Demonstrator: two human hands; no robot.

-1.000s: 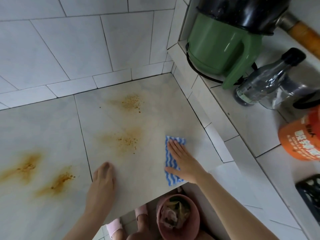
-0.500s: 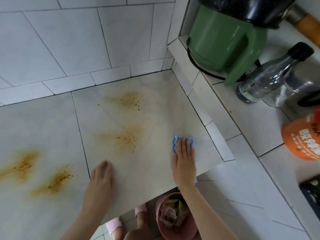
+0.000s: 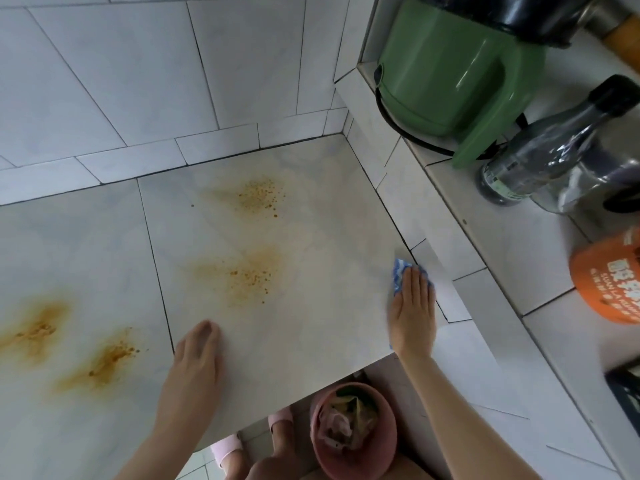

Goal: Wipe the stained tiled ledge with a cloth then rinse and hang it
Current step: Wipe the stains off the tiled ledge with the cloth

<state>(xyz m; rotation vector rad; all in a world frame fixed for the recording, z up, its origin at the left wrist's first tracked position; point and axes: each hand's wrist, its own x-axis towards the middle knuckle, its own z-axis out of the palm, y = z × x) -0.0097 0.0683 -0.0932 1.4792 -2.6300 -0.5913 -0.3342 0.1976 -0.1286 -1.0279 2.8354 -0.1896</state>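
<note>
The pale tiled ledge [image 3: 329,220] carries several orange-brown stains: one near the back [image 3: 258,197], one in the middle [image 3: 247,273], two at the left [image 3: 104,358]. My right hand [image 3: 412,310] lies flat on a blue-and-white striped cloth [image 3: 398,271], pressing it on the ledge's right edge, against the step of the raised counter. Most of the cloth is hidden under the palm. My left hand [image 3: 197,362] rests flat on the ledge near its front edge, fingers together, holding nothing.
On the raised counter at right stand a green kettle [image 3: 446,74], a dark bottle [image 3: 540,147], an orange tub [image 3: 609,282] and a black object [image 3: 627,386]. A pink bin with rubbish [image 3: 349,431] sits on the floor below the ledge, beside my pink slippers [image 3: 228,452].
My right hand has slid the cloth to the right across the ledge, up to the raised counter's step. My left hand has stayed put.
</note>
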